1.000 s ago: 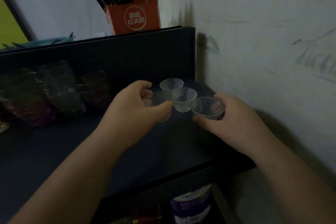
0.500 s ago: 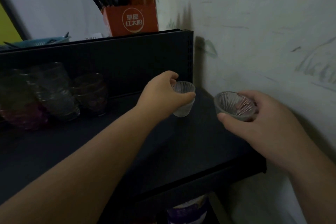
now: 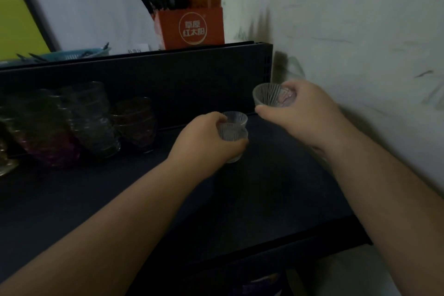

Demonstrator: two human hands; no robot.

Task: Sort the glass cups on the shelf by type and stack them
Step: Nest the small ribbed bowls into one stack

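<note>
Ribbed cup held high and to the right of the small stack it belongs on

From the left, the dark shelf [image 3: 72,199] carries leaning stacks of tinted glasses [image 3: 91,118] against its back panel, then the left hand [image 3: 206,142] curls round a stack of clear ribbed cups [image 3: 233,131], one nested in another, upright with mouths up; whether its foot rests on the shelf I cannot tell. Up and to the right, near but apart, the right hand [image 3: 300,113] pinches a single ribbed cup [image 3: 269,94] by its rim and side, tipped so its mouth faces the camera. I judge this cup must travel left and down, then turn upright, to seat in the stack. Behind stand an orange box [image 3: 192,26] on the upper ledge and the scuffed pale wall [image 3: 360,31] close on the right
</note>
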